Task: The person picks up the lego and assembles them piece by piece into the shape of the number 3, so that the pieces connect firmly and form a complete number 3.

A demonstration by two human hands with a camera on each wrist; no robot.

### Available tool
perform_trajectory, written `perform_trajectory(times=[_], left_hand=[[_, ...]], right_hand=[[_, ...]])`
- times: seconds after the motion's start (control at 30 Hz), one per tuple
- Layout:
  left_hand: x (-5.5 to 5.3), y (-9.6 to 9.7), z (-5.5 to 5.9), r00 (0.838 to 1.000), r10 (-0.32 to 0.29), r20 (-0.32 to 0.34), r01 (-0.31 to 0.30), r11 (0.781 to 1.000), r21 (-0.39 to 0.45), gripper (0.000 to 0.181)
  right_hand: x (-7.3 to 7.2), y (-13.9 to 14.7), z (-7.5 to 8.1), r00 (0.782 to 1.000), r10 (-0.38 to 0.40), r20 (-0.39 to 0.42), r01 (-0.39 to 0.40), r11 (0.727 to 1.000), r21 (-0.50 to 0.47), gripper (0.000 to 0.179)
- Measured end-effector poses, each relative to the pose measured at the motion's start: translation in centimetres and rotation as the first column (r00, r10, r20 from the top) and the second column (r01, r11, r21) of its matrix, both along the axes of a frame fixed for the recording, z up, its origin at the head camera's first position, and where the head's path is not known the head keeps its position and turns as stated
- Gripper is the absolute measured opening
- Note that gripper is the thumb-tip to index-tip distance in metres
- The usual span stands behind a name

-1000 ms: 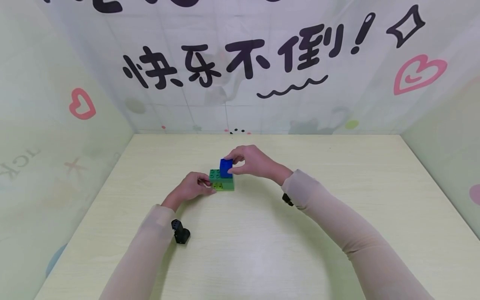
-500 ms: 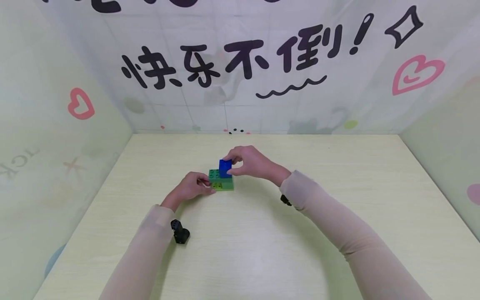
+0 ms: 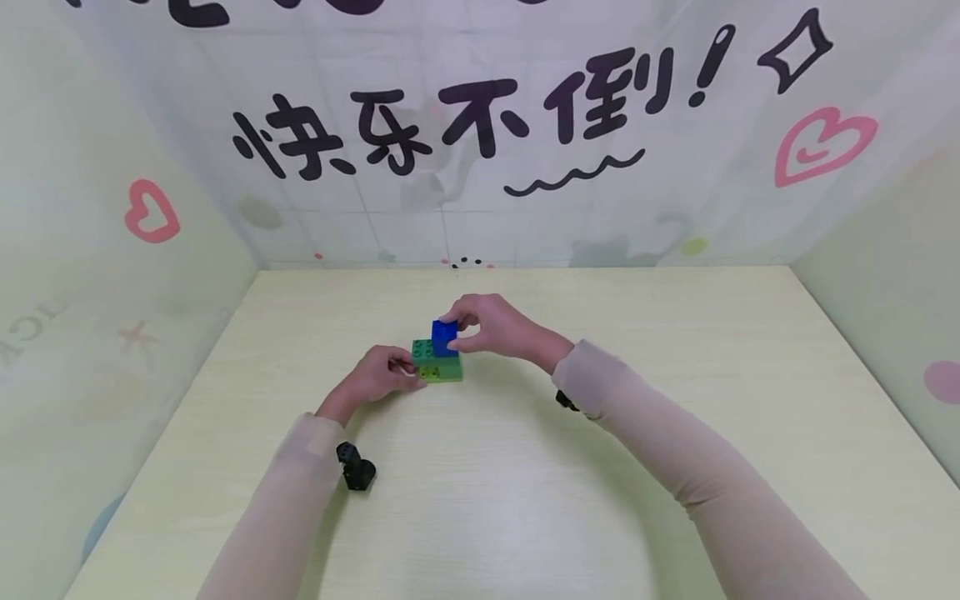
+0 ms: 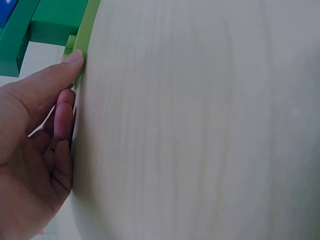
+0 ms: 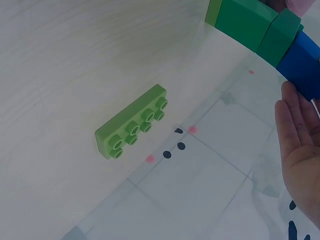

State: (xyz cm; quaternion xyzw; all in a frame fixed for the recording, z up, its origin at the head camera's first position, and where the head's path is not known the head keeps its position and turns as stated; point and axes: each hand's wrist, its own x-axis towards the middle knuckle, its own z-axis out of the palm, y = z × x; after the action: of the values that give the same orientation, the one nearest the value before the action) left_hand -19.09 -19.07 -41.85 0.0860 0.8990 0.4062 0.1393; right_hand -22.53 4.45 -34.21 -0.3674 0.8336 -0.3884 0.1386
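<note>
A stack of toy building bricks stands on the table, in the middle of the head view. Its bottom is a light green flat brick (image 4: 87, 30), held at one end between the thumb and fingers of my left hand (image 3: 378, 373). Above that sit green bricks (image 5: 245, 20), overhanging the base on the left side. On top is a blue brick (image 3: 444, 339), pinched between the thumb and fingers of my right hand (image 3: 498, 325). The blue brick sits against the green studs, toward the stack's right side. In the right wrist view, fingertips reach the blue brick (image 5: 302, 65).
Another light green flat brick (image 5: 132, 122) with studs lies apart on the table near its back edge, in the right wrist view. Black wrist camera mounts (image 3: 358, 471) show beside the sleeves. A printed cloth wall (image 3: 480, 225) rises behind the table (image 3: 510, 500).
The head view has shifted slightly, so everything appears a little further left. Both hands keep their hold, and the brick stack looks the same.
</note>
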Motion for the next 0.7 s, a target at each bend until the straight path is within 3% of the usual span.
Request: perform_trajectory(times=[0.23, 0.7], left_hand=[[0.14, -0.37, 0.10, 1.000, 0.009, -0.003, -0.009, 1.000, 0.000, 0.034], [-0.13, -0.35, -0.09, 1.000, -0.018, 0.004, 0.017, 0.999, 0.045, 0.031]], right_hand=[[-0.09, -0.31, -0.34, 1.000, 0.006, 0.028, -0.005, 0.999, -0.050, 0.038], [-0.86, 0.07, -0.09, 0.996, 0.016, 0.083, -0.014, 1.000, -0.024, 0.037]])
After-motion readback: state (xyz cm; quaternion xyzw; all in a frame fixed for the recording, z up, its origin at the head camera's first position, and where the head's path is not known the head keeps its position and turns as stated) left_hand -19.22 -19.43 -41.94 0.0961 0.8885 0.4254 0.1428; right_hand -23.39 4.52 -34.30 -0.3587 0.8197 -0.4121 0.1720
